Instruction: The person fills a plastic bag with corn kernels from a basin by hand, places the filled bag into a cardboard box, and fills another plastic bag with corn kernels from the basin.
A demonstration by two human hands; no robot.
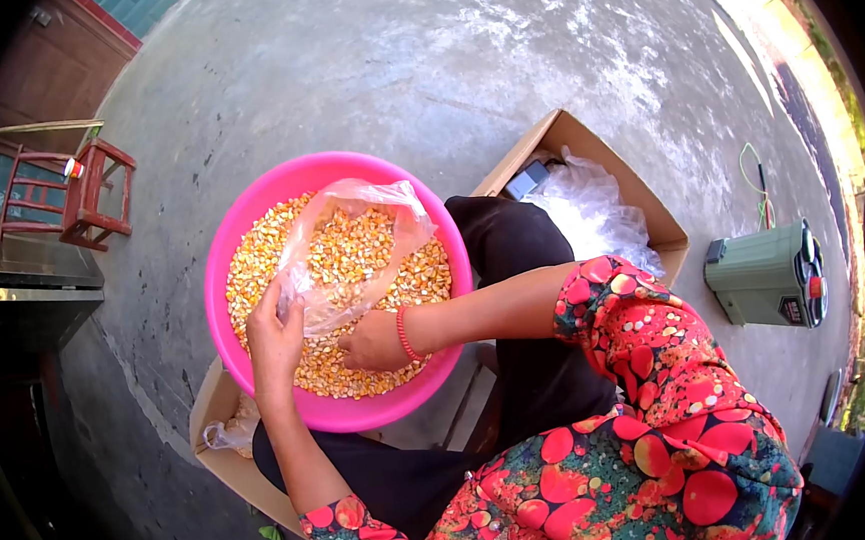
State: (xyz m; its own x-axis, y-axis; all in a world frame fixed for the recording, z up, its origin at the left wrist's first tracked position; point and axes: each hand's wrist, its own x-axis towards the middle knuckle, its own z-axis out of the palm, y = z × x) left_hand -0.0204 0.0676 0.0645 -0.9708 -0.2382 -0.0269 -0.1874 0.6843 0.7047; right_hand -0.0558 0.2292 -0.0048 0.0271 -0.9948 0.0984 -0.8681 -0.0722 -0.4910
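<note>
A pink basin [218, 285] full of yellow and white corn kernels [260, 247] rests at my lap. Over the kernels lies a clear plastic bag [300, 239], its mouth spread wide with corn showing inside it. My left hand [277, 336] pinches the near left edge of the bag. My right hand [372, 342], with a red beaded bracelet [407, 334] at the wrist, is down in the kernels beside the bag's near edge. Its fingers are curled and partly sunk in the corn, so what they hold is hidden.
A cardboard box [638, 190] with clear plastic bags [594, 209] and a dark small device [527, 180] stands at right. Another cardboard box [207, 411] holds a bagged bundle [235, 429] at lower left. A green sprayer tank [764, 277] and a red wooden chair [96, 193] stand farther out.
</note>
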